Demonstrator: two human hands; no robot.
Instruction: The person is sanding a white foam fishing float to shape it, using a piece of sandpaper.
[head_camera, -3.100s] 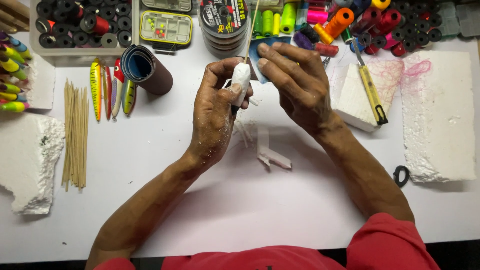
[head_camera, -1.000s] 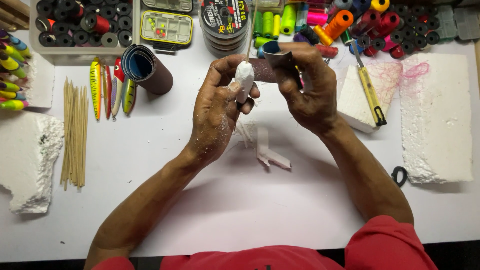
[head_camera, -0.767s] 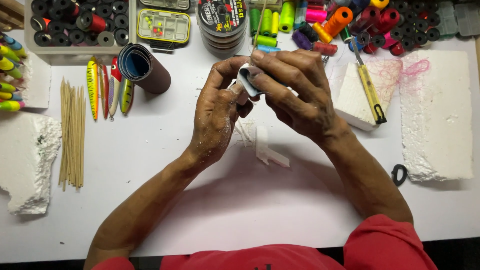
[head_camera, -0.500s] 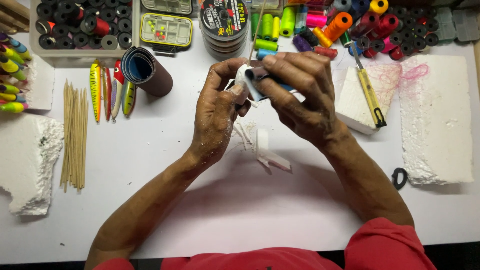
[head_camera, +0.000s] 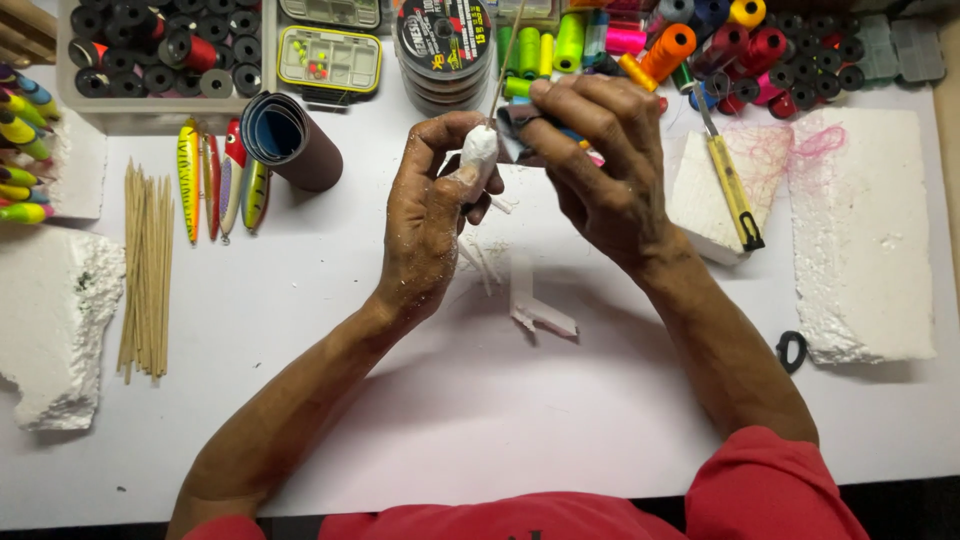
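White foam dust clings to two bare hands at work over a white counter (head_camera: 480, 400) crowded with lure-making supplies. At the left edge lies a ragged white foam block (head_camera: 50, 320), with a bundle of thin wooden skewers (head_camera: 146, 270) just beside it. Near the far left edge, painted fishing lures (head_camera: 220, 178) lie side by side next to a dark roll of sandpaper (head_camera: 290, 140) resting on its side. At centre, the left hand (head_camera: 430, 220) is clamped around a small white foam body (head_camera: 478, 155), thumb and fingers wrapped about it, a thin stick rising from its top. Touching the piece from the right, the right hand (head_camera: 605, 165) pinches a dark folded scrap of sandpaper (head_camera: 520, 118) between thumb and fingertips, pressed at the top of the foam body. White foam offcuts (head_camera: 535, 300) lie on the counter below the hands. Bright thread spools (head_camera: 680, 45) line the far edge. Toward the right, a yellow-handled craft knife (head_camera: 730, 180) rests on a foam chunk (head_camera: 705, 200), and a large foam slab (head_camera: 865, 240) lies along the right edge.
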